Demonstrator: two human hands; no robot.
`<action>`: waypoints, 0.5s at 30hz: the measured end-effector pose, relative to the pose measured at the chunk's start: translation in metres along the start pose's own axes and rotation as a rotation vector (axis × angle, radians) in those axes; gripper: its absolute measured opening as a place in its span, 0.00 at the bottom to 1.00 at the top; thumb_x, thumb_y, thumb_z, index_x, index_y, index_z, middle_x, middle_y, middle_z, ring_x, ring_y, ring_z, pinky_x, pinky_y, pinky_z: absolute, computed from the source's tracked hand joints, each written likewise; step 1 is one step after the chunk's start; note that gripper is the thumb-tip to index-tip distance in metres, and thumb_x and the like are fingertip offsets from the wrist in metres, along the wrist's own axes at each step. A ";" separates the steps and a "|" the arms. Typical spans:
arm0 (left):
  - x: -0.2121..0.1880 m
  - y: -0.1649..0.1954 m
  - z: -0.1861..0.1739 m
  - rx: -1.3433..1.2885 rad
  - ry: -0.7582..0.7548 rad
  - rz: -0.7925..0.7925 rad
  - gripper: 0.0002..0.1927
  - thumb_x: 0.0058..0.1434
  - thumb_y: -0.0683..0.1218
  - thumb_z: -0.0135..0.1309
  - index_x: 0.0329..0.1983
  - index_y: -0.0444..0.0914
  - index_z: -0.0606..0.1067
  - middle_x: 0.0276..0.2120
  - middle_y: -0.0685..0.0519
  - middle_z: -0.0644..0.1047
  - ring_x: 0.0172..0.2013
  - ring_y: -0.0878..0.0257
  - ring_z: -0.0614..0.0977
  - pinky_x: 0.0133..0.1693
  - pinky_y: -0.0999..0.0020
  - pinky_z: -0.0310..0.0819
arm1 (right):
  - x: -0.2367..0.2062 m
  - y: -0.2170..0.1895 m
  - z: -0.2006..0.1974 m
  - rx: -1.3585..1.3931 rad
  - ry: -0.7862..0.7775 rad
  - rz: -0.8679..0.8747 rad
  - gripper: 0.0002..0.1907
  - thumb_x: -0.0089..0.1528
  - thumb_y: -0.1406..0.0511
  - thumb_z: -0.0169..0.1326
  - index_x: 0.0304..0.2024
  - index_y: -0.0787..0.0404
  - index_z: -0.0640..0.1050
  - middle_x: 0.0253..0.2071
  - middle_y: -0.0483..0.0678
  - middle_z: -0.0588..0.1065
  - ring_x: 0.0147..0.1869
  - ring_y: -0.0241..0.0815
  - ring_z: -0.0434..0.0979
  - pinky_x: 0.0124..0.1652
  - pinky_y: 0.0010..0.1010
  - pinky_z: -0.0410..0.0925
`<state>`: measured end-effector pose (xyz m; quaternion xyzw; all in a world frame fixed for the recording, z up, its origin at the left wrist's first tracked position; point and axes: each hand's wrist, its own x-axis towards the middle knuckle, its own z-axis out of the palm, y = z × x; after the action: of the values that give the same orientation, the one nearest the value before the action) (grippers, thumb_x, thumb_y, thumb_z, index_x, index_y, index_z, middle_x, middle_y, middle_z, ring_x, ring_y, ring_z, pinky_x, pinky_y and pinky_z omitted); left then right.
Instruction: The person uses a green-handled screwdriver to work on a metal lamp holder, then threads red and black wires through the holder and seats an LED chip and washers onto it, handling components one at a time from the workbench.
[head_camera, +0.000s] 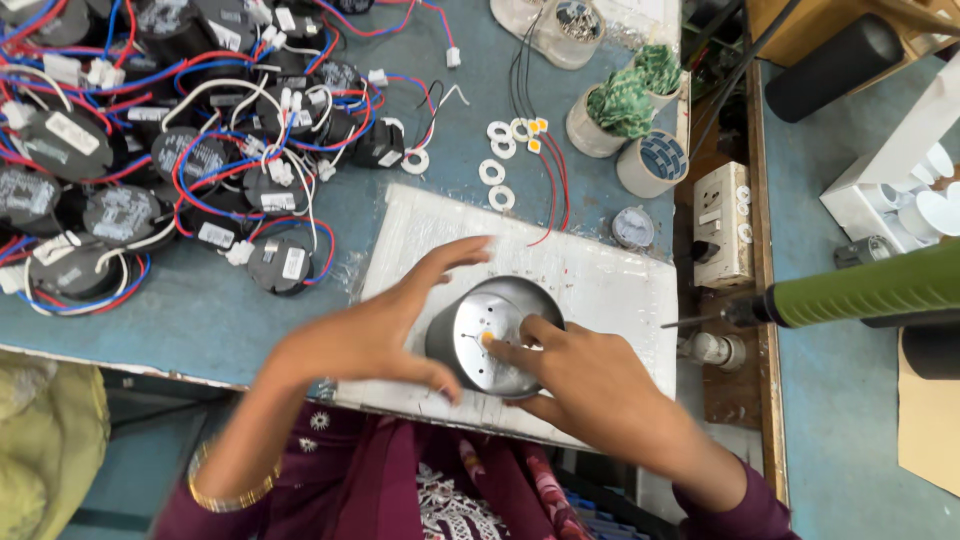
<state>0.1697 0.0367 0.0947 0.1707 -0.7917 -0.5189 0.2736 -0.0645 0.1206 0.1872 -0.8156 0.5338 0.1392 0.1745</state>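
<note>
A round silver metal housing (495, 320) stands on a white foam board (610, 290) in front of me. My left hand (370, 335) wraps around its left side, thumb at the lower rim and fingers spread above. My right hand (590, 385) rests on its right side, and its fingertips press a small orange-yellow chip (487, 338) onto the flat face of the housing.
A heap of black round driver units with red, blue and white wires (180, 150) fills the left of the blue table. White rings (497, 170), small cups (610, 110), a socket box (722, 225) and a green electric screwdriver (860, 292) lie to the right.
</note>
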 end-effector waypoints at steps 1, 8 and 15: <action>-0.011 -0.006 0.007 -0.066 0.039 -0.028 0.72 0.40 0.58 0.74 0.79 0.42 0.39 0.74 0.42 0.58 0.75 0.48 0.59 0.71 0.49 0.51 | 0.000 0.008 -0.006 0.097 0.033 -0.106 0.31 0.55 0.55 0.64 0.62 0.48 0.78 0.50 0.49 0.75 0.41 0.52 0.80 0.36 0.43 0.72; -0.025 -0.067 0.092 -0.156 0.338 0.013 0.76 0.40 0.51 0.79 0.79 0.41 0.33 0.76 0.39 0.51 0.76 0.43 0.53 0.73 0.50 0.47 | 0.088 0.118 -0.034 0.602 0.618 -0.076 0.11 0.62 0.65 0.60 0.47 0.59 0.83 0.48 0.49 0.79 0.42 0.41 0.81 0.37 0.31 0.73; -0.027 -0.080 0.100 -0.151 0.351 0.067 0.74 0.44 0.46 0.79 0.79 0.42 0.35 0.74 0.40 0.54 0.75 0.44 0.58 0.73 0.51 0.53 | 0.235 0.145 0.054 0.127 0.700 0.109 0.19 0.51 0.57 0.70 0.39 0.62 0.84 0.44 0.55 0.77 0.46 0.56 0.79 0.41 0.45 0.72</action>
<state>0.1291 0.0922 -0.0166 0.2109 -0.6958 -0.5298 0.4367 -0.1082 -0.1024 0.0214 -0.7719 0.6114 -0.1728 0.0237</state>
